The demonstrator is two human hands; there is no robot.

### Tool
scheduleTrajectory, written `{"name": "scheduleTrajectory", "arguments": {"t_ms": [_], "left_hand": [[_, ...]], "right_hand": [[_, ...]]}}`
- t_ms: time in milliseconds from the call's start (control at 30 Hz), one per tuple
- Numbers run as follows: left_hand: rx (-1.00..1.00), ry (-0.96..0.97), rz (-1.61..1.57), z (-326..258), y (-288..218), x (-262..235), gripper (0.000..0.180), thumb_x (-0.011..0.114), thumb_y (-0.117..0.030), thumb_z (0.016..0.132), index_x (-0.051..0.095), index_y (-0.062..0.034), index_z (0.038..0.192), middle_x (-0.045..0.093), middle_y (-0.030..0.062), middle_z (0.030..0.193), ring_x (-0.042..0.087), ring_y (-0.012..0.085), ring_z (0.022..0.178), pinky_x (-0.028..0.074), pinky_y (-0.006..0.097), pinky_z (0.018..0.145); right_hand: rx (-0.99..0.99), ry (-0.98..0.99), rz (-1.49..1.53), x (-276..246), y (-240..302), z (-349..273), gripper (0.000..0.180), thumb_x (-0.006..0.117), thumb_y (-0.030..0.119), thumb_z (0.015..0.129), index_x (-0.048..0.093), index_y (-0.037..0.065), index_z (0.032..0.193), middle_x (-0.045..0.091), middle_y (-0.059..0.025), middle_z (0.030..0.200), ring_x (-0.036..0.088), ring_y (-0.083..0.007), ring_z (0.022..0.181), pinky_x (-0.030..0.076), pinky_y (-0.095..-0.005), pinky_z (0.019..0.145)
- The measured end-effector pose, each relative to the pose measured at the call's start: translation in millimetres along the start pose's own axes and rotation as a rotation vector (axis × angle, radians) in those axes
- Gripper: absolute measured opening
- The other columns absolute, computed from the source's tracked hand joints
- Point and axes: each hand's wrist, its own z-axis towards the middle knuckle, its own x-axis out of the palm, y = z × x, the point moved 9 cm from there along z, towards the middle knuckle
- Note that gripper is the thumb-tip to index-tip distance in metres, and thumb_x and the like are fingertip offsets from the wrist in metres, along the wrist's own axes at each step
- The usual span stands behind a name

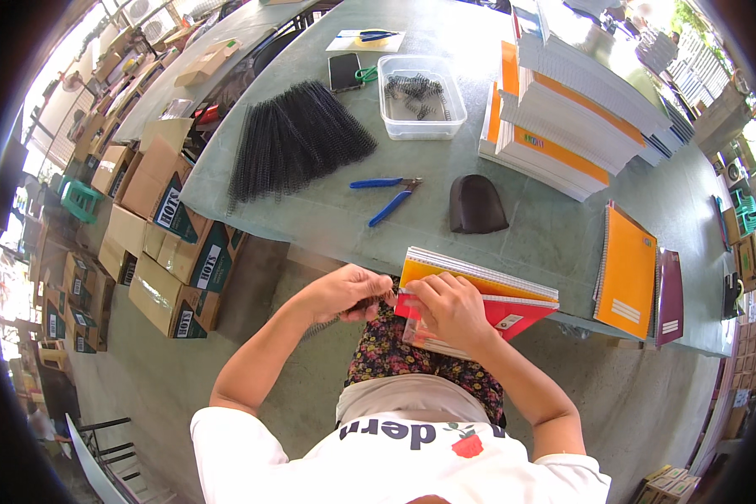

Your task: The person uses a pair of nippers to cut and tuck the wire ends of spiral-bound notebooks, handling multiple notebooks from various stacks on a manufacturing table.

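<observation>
"While the right hand grips the red notebook at the near edge of the table, what does the left hand hold?"

"It pinches what looks like a dark coil; that binding seems unfinished. Beyond, many loose coils lie unused. Whether the stacked notebooks are done, I cannot tell."
</observation>
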Motion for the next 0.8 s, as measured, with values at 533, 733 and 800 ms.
{"name": "scheduleTrajectory", "arguments": {"t_ms": [533, 733, 800], "left_hand": [[0.648, -0.412, 0.642, -19, -49, -2, 0.021, 0.067, -0.019, 0.081, 0.061, -0.0038, 0.094, 0.058, 0.007, 0.069, 0.055, 0.0147, 0.059, 0.045, 0.028, 0.058], [0.453, -0.273, 0.445, -3, -25, -3, 0.019, 0.069, -0.018, 0.081, 0.06, -0.0022, 0.086, 0.05, 0.0003, 0.063, 0.047, 0.0076, 0.057, 0.041, 0.022, 0.054], [0.129, -0.107, 0.144, 7, 3, -4, 0.02, 0.068, -0.019, 0.081, 0.059, -0.002, 0.086, 0.051, -0.0002, 0.064, 0.046, 0.0068, 0.057, 0.04, 0.022, 0.053]], "right_hand": [[0.126, -0.059, 0.168, -2, -10, 7, 0.019, 0.058, 0.007, 0.075, 0.058, 0.007, 0.093, 0.061, -0.0071, 0.081, 0.061, -0.0241, 0.079, 0.046, -0.0359, 0.068], [0.122, -0.011, 0.249, -7, -10, 6, 0.018, 0.058, 0.008, 0.078, 0.059, 0.006, 0.096, 0.061, -0.0085, 0.082, 0.06, -0.0266, 0.079, 0.047, -0.0374, 0.069], [0.109, 0.007, 0.266, -6, -9, 5, 0.019, 0.058, 0.008, 0.077, 0.059, 0.006, 0.096, 0.061, -0.0089, 0.082, 0.06, -0.0274, 0.079, 0.047, -0.0378, 0.069]]}}
